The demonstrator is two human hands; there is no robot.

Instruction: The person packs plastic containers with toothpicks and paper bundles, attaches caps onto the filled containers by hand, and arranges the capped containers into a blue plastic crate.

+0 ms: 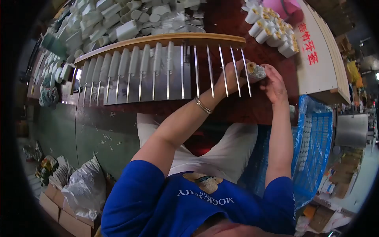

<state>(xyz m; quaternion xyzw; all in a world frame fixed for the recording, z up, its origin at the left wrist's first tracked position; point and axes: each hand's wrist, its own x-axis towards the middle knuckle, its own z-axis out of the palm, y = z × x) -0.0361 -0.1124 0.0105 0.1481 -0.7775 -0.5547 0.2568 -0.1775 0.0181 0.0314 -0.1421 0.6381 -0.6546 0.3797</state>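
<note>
Between my two hands is a small white toothpick container (257, 72), tilted, with yellowish tips showing at its near left end. My left hand (234, 76), with bangles on its wrist, is closed around the container's left side, partly hidden behind metal rods. From the right, my right hand (274, 83) grips the other end with bent fingers. Just in front of my left hand is a wooden bar (166, 39) with a row of metal rods (211, 71). White sleeves (134, 61) cover the upper parts of the rods on its left half.
A heap of white plastic containers (127, 31) covers the back left. Several filled white containers (272, 33) stand at the back right near a pink object (285, 10). A long white box (316, 51) with red characters borders the right. Below it is a blue plastic-lined crate (316, 138).
</note>
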